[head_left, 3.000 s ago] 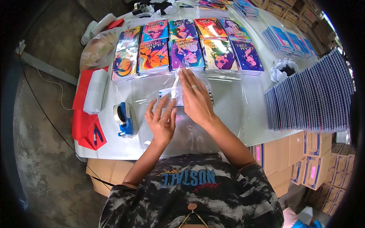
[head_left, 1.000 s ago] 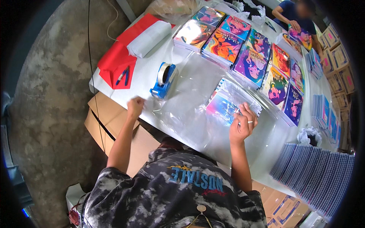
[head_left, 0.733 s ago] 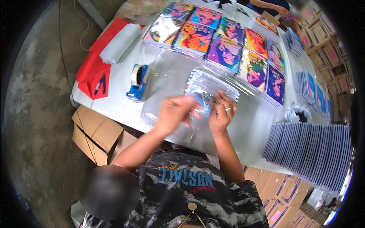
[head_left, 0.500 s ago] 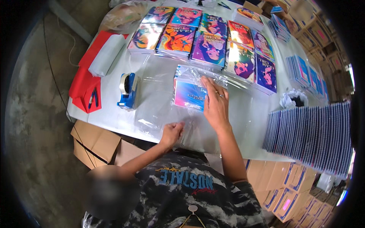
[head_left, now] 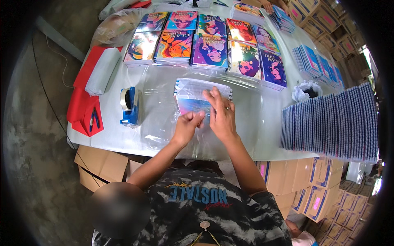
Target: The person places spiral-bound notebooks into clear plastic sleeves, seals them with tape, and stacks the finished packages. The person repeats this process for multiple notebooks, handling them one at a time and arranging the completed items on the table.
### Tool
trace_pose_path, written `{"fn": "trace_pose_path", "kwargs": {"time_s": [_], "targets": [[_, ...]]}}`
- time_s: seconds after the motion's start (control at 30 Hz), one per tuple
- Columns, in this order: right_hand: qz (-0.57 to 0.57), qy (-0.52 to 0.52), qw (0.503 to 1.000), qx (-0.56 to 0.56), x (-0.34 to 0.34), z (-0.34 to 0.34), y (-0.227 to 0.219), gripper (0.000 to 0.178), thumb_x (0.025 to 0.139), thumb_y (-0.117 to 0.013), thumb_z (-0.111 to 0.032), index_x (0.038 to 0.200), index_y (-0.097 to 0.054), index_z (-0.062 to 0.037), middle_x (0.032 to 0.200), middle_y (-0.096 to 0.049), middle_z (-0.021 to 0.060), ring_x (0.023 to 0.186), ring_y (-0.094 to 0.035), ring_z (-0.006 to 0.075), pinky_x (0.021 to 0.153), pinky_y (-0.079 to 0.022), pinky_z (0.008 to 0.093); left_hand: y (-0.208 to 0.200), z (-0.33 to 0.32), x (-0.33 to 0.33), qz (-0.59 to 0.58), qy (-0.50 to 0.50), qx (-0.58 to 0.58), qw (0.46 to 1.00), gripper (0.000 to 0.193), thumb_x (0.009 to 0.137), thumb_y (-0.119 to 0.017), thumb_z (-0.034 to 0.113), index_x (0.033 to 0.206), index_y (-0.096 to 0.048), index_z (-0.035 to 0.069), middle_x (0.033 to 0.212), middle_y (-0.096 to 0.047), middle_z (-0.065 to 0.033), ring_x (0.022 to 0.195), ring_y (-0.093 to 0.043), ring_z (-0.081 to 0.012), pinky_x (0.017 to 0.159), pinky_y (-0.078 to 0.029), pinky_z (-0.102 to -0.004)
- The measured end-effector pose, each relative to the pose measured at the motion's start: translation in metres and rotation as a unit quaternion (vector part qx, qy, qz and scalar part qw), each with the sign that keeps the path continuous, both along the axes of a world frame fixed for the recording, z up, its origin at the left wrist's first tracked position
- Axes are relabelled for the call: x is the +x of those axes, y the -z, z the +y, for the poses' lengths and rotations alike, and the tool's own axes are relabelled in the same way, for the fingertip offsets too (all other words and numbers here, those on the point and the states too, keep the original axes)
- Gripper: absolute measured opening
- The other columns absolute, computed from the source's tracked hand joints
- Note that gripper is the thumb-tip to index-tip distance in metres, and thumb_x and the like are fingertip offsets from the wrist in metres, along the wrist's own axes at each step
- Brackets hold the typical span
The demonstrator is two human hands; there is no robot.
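Observation:
A small stack of spiral-bound notebooks (head_left: 185,105) with pink-and-blue covers lies in front of me, with clear plastic film (head_left: 205,87) over it. My left hand (head_left: 188,127) is closed in a pinch at the stack's near edge; what its fingertips hold, if anything, is too small to make out. Beside it, my right hand (head_left: 223,117) rests over the stack's right part with fingers stretched out and apart, touching the film. To the left stands a blue tape dispenser (head_left: 130,107) with a roll of clear tape.
Rows of colourful notebooks (head_left: 174,43) line the table's far side. A tall notebook stack (head_left: 328,123) stands at right, near crumpled plastic (head_left: 305,91). Red material (head_left: 84,119) with pens lies left, beside a white bundle (head_left: 102,71). Another person's hand (head_left: 267,5) shows at the far edge.
My left hand has moved up and away from me, from the table's front to the stack's near edge. My right hand has drawn slightly nearer, its fingers now more apart.

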State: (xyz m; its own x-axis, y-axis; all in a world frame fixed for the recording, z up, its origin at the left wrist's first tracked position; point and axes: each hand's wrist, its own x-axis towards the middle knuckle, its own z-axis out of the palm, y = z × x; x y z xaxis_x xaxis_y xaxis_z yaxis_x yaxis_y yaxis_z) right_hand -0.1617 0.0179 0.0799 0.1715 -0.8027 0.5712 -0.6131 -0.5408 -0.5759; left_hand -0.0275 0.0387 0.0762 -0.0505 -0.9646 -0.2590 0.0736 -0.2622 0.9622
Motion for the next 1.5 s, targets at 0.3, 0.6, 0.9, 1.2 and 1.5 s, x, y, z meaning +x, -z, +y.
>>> {"fn": "trace_pose_path", "kwargs": {"time_s": [0.3, 0.6, 0.9, 1.2, 1.5], "targets": [[0.204, 0.018, 0.979, -0.010, -0.007, 0.001, -0.006, 0.066, 0.070, -0.058, 0.003, 0.132, -0.047, -0.0163, 0.141, -0.040, 0.0053, 0.120, -0.046, 0.0212, 0.093, -0.034, 0.0354, 0.006, 0.021, 0.001, 0.045, -0.023, 0.042, 0.998, 0.036, 0.086, -0.065, 0.029, 0.060, -0.055, 0.006, 0.053, -0.052, -0.0004, 0.047, -0.043, -0.0054, 0.045, -0.033, -0.0230], [0.261, 0.004, 0.964, 0.048, 0.017, -0.018, -0.051, 0.060, 0.064, -0.073, -0.014, 0.120, -0.051, -0.0093, 0.125, -0.050, 0.0098, 0.118, -0.045, 0.0269, 0.093, -0.034, 0.0410, 0.106, -0.004, 0.054, -0.284, -0.115, 0.056, 0.950, 0.034, 0.069, -0.079, 0.024, 0.087, -0.061, 0.002, 0.077, -0.062, -0.0074, 0.062, -0.055, -0.0156, 0.058, -0.045, -0.0301], [0.114, -0.029, 0.983, 0.144, -0.023, 0.035, -0.142, 0.068, 0.059, -0.079, -0.013, 0.118, -0.047, -0.0069, 0.109, -0.057, 0.0128, 0.103, -0.054, 0.0323, 0.089, -0.039, 0.0424, 0.006, -0.049, 0.104, -0.187, 0.229, -0.232, 0.927, 0.081, 0.057, -0.085, 0.020, 0.126, -0.046, 0.002, 0.112, -0.056, -0.0124, 0.104, -0.054, -0.0266, 0.096, -0.038, -0.0361], [0.262, 0.286, 0.873, -0.294, -0.175, 0.184, -0.318, 0.070, 0.063, -0.074, 0.002, 0.125, -0.042, -0.0019, 0.116, -0.055, 0.0160, 0.108, -0.053, 0.0269, 0.097, -0.039, 0.0372, -0.293, -0.084, -0.125, -0.053, 0.183, -0.785, 0.589, 0.064, 0.064, -0.076, 0.037, 0.113, -0.057, 0.000, 0.113, -0.059, -0.0131, 0.104, -0.055, -0.0295, 0.091, -0.042, -0.0366], [0.255, 0.359, 0.862, -0.252, -0.360, 0.158, -0.306, 0.063, 0.064, -0.072, -0.014, 0.122, -0.048, -0.0083, 0.121, -0.051, 0.0117, 0.115, -0.046, 0.0316, 0.099, -0.035, 0.0389, -0.300, -0.141, -0.391, 0.033, 0.251, -0.775, 0.579, 0.064, 0.075, -0.069, 0.034, 0.129, -0.046, 0.009, 0.131, -0.046, -0.0146, 0.122, -0.042, -0.0305, 0.103, -0.031, -0.0381]]}}
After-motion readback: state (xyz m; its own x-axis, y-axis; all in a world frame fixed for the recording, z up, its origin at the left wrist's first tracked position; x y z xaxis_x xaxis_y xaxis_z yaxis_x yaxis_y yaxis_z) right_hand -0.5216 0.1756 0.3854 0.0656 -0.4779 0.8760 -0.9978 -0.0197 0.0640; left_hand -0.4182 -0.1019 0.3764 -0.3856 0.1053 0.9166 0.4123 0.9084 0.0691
